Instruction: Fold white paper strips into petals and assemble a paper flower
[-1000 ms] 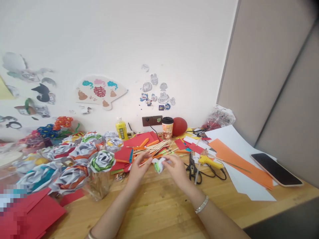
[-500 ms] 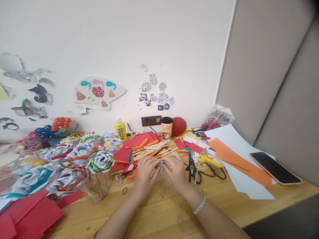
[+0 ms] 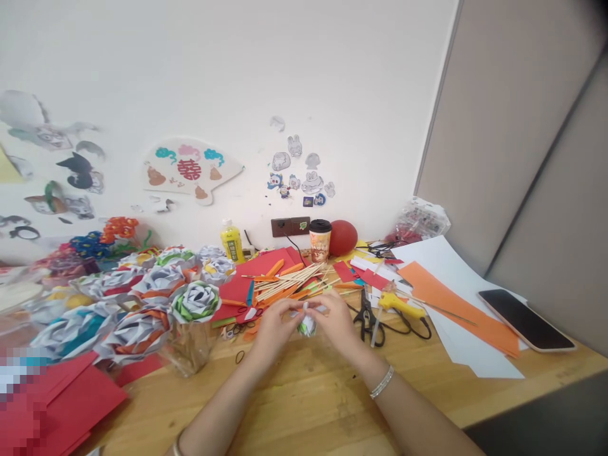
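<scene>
Both hands meet over the wooden table (image 3: 294,405) around a small white and green folded paper piece (image 3: 308,324), partly hidden by the fingers. My left hand (image 3: 279,326) pinches it from the left. From the right, my right hand (image 3: 335,323) grips it with thumb and fingertips close to those of the left. Just beyond the fingers lie thin wooden sticks (image 3: 287,283) in a loose pile. Black scissors (image 3: 365,320) and a yellow glue gun (image 3: 403,307) rest to the right of my right hand.
Finished paper flowers (image 3: 197,300) crowd the left, some standing in a clear container (image 3: 187,351). Red paper sheets (image 3: 80,405) lie front left. A lidded cup (image 3: 320,244), yellow bottle (image 3: 232,242) and red balloon (image 3: 342,237) stand by the wall. A phone (image 3: 527,320) lies right, near orange paper (image 3: 456,304).
The paper piece shows more between my hands, its green part now visible. My fingers have shifted slightly on it, and the view has tilted a little.
</scene>
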The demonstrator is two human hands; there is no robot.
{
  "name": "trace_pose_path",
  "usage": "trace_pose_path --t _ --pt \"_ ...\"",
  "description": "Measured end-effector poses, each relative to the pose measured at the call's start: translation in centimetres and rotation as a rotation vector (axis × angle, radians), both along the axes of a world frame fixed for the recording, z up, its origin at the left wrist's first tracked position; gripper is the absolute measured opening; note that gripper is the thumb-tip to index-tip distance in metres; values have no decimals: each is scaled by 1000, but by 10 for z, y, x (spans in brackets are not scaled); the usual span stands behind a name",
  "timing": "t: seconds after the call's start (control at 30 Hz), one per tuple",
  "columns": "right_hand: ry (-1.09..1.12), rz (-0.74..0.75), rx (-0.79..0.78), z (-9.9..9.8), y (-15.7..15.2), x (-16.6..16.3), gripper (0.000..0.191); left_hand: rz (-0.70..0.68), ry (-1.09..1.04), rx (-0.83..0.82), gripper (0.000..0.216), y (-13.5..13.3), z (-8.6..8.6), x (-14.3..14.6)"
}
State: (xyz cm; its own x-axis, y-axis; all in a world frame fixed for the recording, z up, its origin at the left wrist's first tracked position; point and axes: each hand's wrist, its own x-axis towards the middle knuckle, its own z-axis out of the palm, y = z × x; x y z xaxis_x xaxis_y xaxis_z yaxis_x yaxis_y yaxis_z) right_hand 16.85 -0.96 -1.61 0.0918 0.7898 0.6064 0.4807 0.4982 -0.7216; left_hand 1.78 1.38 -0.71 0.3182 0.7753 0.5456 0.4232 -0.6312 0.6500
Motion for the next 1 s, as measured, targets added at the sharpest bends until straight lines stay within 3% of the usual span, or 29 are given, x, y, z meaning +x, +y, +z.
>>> trace_pose_path --t 0.17,0.33,0.4,0.5,0.57,0.67,0.87,1.0 --pt "31 -26 -86 -4 1 -2 9 10 28 47 4 2 -6 0" --pt "44 -8 -111 -7 2 -3 7 0 73 40 4 -1 0 -1" --pt "106 38 -180 -9 4 -4 5 -29 84 -31 4 -2 5 -4" --pt "250 182 -337 -11 7 -4 11 -157 52 -274 7 3 6 -9" --pt "322 286 -427 -11 7 -4 18 -270 7 -468 13 9 1 -13" --pt "382 350 -506 -11 6 -4 27 -370 -81 -635 24 17 -8 -17" --pt "393 365 -574 -19 8 -2 23 -394 -132 -785 29 17 -13 -16" --pt "242 314 -497 -26 13 -1 15 -280 -75 -684 24 15 -18 -11"
